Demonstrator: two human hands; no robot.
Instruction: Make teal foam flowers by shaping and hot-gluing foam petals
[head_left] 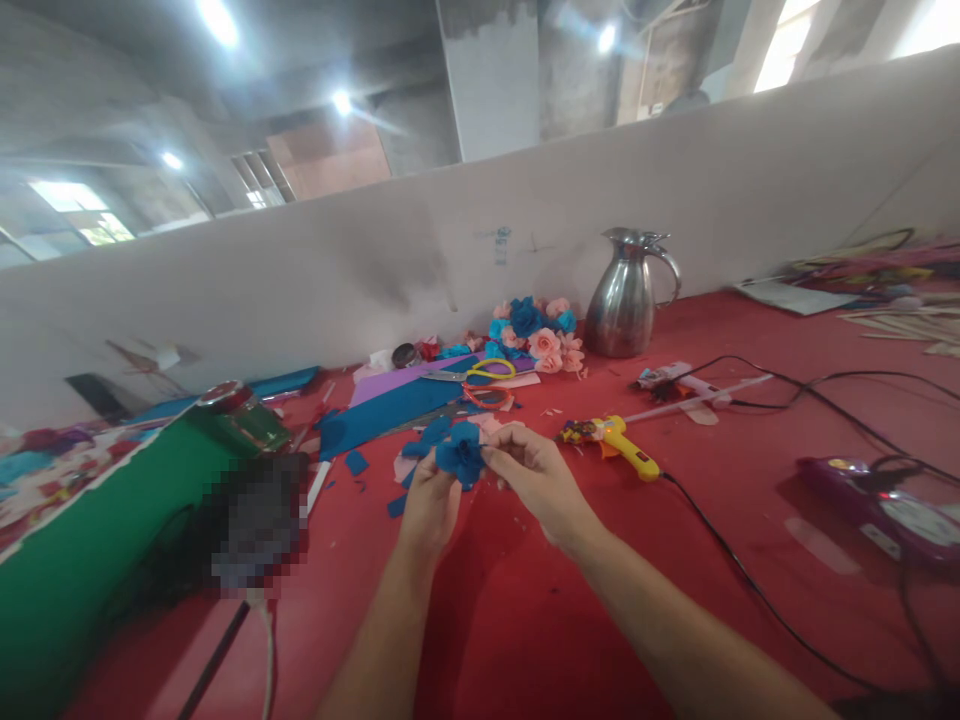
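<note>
A blue paper flower (460,452) is between my two hands over the red table. My left hand (430,495) grips it from below and left, fingers closed around its base. My right hand (534,470) pinches at the flower's right edge with thumb and fingertips. Loose blue paper pieces (429,438) and pink scraps lie just behind the hands. Beyond them are yellow-handled scissors (491,370), orange-handled scissors (487,398) and a strip of blue paper (375,415). To the right of my right hand, a yellow glue gun (619,443) lies on its side.
Finished pink and blue paper flowers (546,340) are heaped near the wall beside a steel jug (625,295). A second glue gun (675,383), black cords and a purple power strip (885,505) occupy the right. A green divider (112,540) and a jar (244,415) stand left.
</note>
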